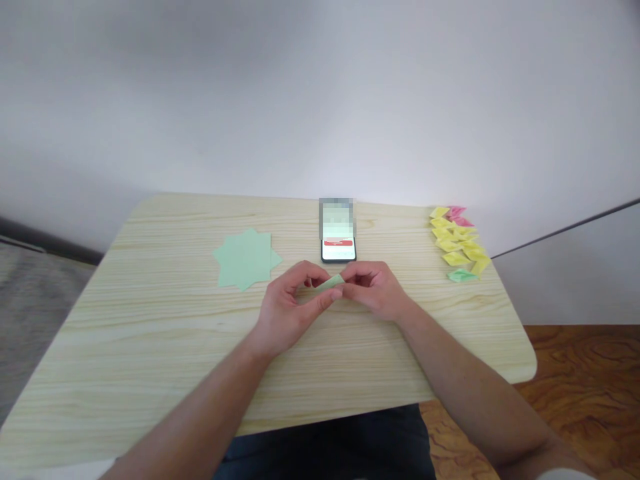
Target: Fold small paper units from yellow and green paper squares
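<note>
A small folded piece of green paper [330,282] is pinched between both hands, above the middle of the table. My left hand [290,303] is closed on its left part, with the thumb along the near side. The fingers of my right hand [375,290] pinch its right end. Parts of the paper are hidden behind the fingers. Just beyond the hands lies a phone [339,250] with its screen lit. Left of my left hand rests a stack of green paper squares [246,260], turned at angles to one another.
Several folded yellow paper pieces [455,241] lie at the right of the wooden table [165,347], with pink folded paper [459,216] behind them and a green folded piece [462,275] in front. A white wall [310,100] stands along the table's far edge.
</note>
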Motion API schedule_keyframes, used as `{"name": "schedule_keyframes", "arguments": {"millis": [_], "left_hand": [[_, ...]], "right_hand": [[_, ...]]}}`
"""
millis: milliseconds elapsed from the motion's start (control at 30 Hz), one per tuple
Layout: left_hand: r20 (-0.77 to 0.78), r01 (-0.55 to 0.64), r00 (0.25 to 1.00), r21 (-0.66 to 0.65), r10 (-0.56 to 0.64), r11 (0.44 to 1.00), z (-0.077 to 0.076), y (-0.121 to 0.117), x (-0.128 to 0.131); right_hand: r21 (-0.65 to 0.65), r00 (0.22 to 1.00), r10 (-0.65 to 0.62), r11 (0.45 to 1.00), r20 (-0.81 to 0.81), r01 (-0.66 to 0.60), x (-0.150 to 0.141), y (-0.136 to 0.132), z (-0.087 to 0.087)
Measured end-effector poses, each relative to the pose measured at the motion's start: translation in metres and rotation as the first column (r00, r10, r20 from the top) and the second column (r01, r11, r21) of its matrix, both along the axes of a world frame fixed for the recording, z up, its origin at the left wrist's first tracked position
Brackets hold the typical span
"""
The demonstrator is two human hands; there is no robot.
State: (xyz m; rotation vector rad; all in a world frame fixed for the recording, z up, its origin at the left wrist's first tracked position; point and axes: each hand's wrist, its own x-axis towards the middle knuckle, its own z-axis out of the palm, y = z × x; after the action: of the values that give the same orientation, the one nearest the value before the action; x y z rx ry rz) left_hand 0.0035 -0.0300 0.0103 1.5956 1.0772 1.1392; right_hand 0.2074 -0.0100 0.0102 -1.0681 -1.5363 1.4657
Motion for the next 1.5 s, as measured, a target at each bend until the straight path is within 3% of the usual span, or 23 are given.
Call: {"name": "schedule_keyframes", "arguments": {"millis": [167, 367, 533, 667, 867, 1100, 1267, 1500], "left_hand": [[0.011, -0.065, 0.998, 0.065, 0.064, 0.996, -0.004, 0.001, -0.003], [-0.042, -0.131, 0.989, 0.179, 0.141, 0.975, -0.004, 0.002, -0.004], [-0.166, -0.124, 0.970, 0.297, 0.179, 0.947, -0.006, 0.002, -0.004], [-0.294, -0.064, 0.939, 0.366, 0.181, 0.928, -0.008, 0.001, -0.002], [-0.534, 0.097, 0.839, 0.325, 0.098, 0.941, -0.006, -0.001, 0.000], [-0.640, 0.146, 0.763, 0.301, 0.086, 0.942, -0.004, -0.005, -0.003], [-0.668, 0.202, 0.740, 0.332, 0.078, 0.921, -0.002, -0.008, -0.003], [-0.683, 0.170, 0.727, 0.284, 0.075, 0.944, -0.001, -0.007, -0.001]], "right_hand": [[-0.066, 0.989, -0.094, 0.994, -0.115, 0.087, -0.003, 0.002, -0.004], [-0.070, 0.986, -0.073, 0.996, -0.150, 0.063, 0.002, 0.000, -0.005], [0.179, 0.992, -0.124, 0.976, 0.005, 0.121, 0.010, -0.004, 0.003], [0.361, 0.977, -0.118, 0.931, 0.179, 0.047, 0.015, -0.007, 0.007], [0.522, 0.854, -0.225, 0.851, 0.470, -0.062, 0.023, -0.016, 0.000], [0.590, 0.744, -0.303, 0.793, 0.595, -0.149, 0.028, -0.031, -0.005], [0.591, 0.722, -0.310, 0.789, 0.619, -0.168, 0.029, -0.037, -0.008], [0.594, 0.759, -0.318, 0.797, 0.568, -0.110, 0.030, -0.033, -0.011]]}}
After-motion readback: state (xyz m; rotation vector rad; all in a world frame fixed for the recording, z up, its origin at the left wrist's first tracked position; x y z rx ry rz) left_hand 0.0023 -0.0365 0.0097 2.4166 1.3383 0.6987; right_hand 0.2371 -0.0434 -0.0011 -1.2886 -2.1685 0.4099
